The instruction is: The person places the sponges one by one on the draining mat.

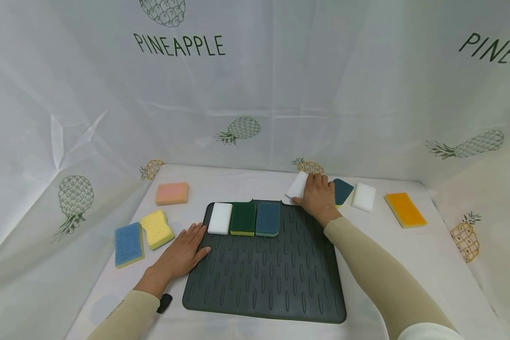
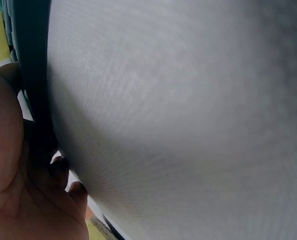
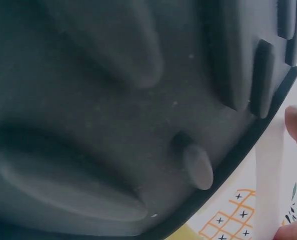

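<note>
A dark grey ridged drying mat (image 1: 263, 278) lies on the white-covered table. Along its far edge, from the left, sit a white sponge (image 1: 219, 218), a dark green scouring sponge (image 1: 242, 218) and a blue scouring sponge (image 1: 267, 218). My left hand (image 1: 184, 252) rests flat, fingers stretched, at the mat's left edge with the thumb over it. Just beyond the mat's far right part, my right hand (image 1: 318, 196) pinches another white sponge (image 1: 298, 184), which tilts up from the table. The right wrist view shows that sponge's narrow side (image 3: 269, 180) between thumb and finger.
Left of the mat are a pink sponge (image 1: 172, 193), a yellow notched sponge (image 1: 157, 230) and a blue sponge (image 1: 129, 244). Right of my right hand lie a dark blue scouring sponge (image 1: 342, 191), a white sponge (image 1: 363, 197) and an orange sponge (image 1: 405, 210). A pineapple-print sheet (image 1: 323, 94) hangs behind.
</note>
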Tool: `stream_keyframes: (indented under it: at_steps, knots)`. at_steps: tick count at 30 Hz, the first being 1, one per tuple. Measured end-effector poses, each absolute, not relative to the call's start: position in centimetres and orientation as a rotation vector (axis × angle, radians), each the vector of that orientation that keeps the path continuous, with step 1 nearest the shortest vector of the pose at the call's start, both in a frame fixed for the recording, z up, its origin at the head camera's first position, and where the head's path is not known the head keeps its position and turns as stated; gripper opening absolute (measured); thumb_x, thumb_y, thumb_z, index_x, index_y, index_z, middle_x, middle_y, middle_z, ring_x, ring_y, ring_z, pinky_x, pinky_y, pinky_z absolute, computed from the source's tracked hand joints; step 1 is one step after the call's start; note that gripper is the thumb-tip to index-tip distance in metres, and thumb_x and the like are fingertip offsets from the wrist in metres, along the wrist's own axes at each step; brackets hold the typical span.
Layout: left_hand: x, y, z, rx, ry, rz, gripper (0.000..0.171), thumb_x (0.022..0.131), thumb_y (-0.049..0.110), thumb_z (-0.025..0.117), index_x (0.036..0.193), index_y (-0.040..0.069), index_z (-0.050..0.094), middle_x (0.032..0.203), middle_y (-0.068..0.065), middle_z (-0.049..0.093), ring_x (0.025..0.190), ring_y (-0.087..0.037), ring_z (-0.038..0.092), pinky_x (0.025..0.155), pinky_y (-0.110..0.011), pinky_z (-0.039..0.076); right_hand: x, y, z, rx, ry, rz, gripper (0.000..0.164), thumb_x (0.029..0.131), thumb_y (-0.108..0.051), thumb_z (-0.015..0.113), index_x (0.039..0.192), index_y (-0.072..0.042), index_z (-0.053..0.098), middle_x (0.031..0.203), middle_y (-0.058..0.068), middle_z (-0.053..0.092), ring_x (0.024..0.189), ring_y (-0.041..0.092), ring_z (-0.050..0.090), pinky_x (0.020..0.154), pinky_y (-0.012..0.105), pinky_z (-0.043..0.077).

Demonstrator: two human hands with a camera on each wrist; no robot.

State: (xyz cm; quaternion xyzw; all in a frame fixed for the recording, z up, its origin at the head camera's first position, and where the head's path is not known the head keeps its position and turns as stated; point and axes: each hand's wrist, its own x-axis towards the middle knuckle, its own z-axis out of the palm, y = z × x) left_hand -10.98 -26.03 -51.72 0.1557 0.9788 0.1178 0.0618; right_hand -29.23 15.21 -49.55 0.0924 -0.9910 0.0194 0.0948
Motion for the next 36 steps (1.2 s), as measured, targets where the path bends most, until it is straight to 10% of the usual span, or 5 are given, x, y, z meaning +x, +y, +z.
stream_keyframes:
  at_steps: [36]
  knots:
    - [-11.2, -26.3, -52.6, 0.481, 2.982, 0.314, 0.075, 0.110, 0.044, 0.054, 0.164, -0.003, 0.032, 0.170, -0.023, 0.033, 0.159, -0.042, 0.029, 0.128, -0.061, 0.028, -26.6, 16.6, -47.6, 0.754, -2.700, -0.122, 0.105, 0.083, -0.068, 0.075, 0.146, 0.009, 0.043, 0.133, 0.027, 0.055, 0.118, 0.044, 0.055, 0.090, 0.056, 0.052]
